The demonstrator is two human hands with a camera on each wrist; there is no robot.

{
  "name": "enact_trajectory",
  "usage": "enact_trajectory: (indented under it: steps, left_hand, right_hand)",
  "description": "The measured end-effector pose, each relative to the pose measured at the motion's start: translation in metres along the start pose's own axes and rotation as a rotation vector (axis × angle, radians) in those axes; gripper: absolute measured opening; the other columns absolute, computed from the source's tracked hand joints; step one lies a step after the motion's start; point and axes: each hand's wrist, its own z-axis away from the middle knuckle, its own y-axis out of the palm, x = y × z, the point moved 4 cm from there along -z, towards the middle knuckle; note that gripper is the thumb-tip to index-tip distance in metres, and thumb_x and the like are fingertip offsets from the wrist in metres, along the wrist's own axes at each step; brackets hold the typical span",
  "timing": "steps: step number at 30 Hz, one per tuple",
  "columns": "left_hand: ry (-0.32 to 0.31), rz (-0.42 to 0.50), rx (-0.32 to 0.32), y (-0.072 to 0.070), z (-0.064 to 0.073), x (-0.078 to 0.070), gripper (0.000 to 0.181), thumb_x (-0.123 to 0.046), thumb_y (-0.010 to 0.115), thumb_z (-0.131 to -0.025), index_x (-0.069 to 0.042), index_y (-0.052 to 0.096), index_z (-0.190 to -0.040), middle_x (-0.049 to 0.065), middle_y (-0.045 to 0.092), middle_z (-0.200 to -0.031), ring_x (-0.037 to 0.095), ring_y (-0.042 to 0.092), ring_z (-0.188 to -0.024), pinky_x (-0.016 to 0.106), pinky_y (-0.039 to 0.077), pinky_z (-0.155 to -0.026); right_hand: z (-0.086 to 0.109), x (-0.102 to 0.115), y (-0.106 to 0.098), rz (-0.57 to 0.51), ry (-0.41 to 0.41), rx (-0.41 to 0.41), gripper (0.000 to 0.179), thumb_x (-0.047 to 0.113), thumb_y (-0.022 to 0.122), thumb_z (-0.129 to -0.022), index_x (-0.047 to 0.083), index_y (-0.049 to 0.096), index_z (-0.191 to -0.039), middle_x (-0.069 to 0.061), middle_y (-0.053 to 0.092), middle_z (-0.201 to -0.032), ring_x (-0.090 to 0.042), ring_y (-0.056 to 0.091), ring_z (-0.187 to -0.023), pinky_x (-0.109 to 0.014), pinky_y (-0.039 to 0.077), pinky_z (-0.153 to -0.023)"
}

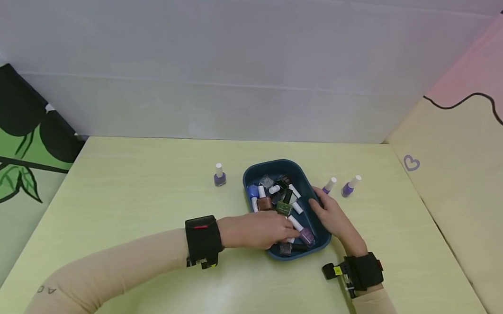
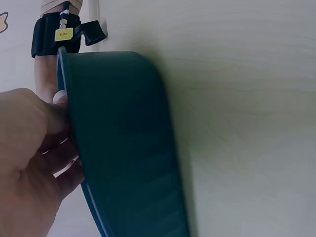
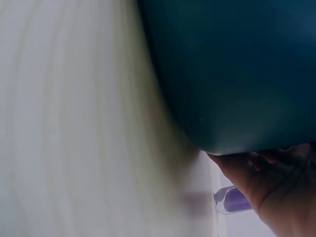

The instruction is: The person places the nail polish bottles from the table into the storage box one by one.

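A dark blue plastic bin [image 1: 277,164] stands on the table, holding several nail polish bottles, most with white caps. My left hand [image 1: 265,228] reaches over its near left rim, fingers bent down among the bottles. A purple nail polish bottle [image 1: 307,237] lies just beyond those fingertips. In the left wrist view a white cap [image 2: 60,96] shows beside the thumb of the left hand [image 2: 29,148]; whether the fingers pinch it is hidden. My right hand [image 1: 335,217] grips the bin's right rim, thumb over the edge. Its fingers press the outer wall [image 3: 237,108] in the right wrist view.
One purple nail polish bottle [image 1: 219,175] stands upright left of the bin. Two more purple bottles, one [image 1: 329,186] partly behind the right hand and another [image 1: 350,186] farther right, are on the table [image 1: 151,190]. A white wall [image 1: 232,110] closes the back.
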Motion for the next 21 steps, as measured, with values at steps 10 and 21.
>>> enact_trajectory:
  steps: [10, 21]
  left_hand:
    - [0.033, 0.031, -0.055, 0.012, -0.002, -0.002, 0.032, -0.017, 0.053, -0.095, -0.015, 0.064, -0.126, -0.004, 0.067, -0.107, 0.007, 0.057, -0.099, 0.020, 0.047, -0.089]
    - [0.044, 0.053, -0.065, 0.016, -0.004, 0.002, 0.030, -0.017, 0.055, -0.095, -0.017, 0.066, -0.122, -0.005, 0.065, -0.109, 0.006, 0.054, -0.102, 0.017, 0.046, -0.090]
  right_hand:
    - [0.000, -0.001, 0.001, -0.015, -0.001, 0.003, 0.042, 0.006, 0.042, -0.099, -0.011, 0.039, -0.137, -0.032, 0.052, -0.126, -0.037, 0.053, -0.104, -0.054, 0.045, -0.092]
    - [-0.001, -0.004, 0.002, -0.012, -0.015, 0.005, 0.043, 0.006, 0.042, -0.099, -0.012, 0.039, -0.137, -0.033, 0.051, -0.126, -0.037, 0.053, -0.104, -0.055, 0.044, -0.091]
